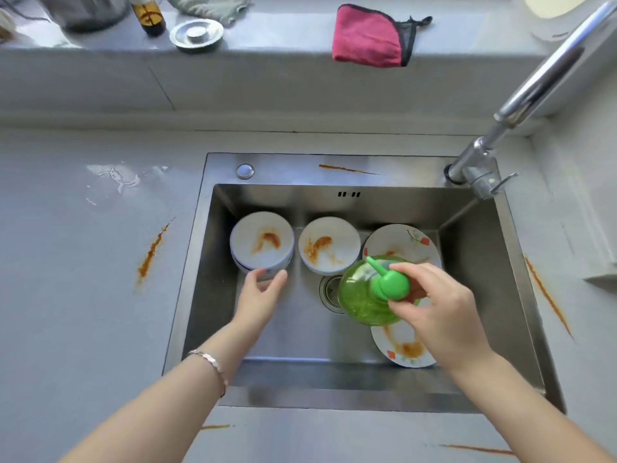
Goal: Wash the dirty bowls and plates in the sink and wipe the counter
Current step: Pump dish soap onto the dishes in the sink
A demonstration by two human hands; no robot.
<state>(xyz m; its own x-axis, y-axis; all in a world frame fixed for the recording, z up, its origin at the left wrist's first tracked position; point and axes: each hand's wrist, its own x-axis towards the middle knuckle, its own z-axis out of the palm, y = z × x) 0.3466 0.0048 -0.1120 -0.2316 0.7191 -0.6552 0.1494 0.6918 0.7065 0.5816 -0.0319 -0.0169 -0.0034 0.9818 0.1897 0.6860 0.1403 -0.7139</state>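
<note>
Two white bowls smeared with orange sauce stand in the steel sink (474, 295): a left bowl (262, 242) and a middle bowl (329, 245). Two flowered plates lie at the right, a far plate (405, 240) and a near plate (400, 349), both stained. My right hand (437, 305) grips the green pump head of a green dish soap bottle (364, 295), held over the drain and plates. My left hand (262, 294) is open, its fingertips touching the left bowl's near rim.
Orange sauce streaks mark the grey counter at the left (150, 253), right (547, 295) and front (477, 449). A water puddle (113, 180) lies far left. The faucet (521, 105) rises at the far right. A pink cloth (367, 36), a metal strainer lid (196, 34) and a bottle (148, 13) rest on the ledge.
</note>
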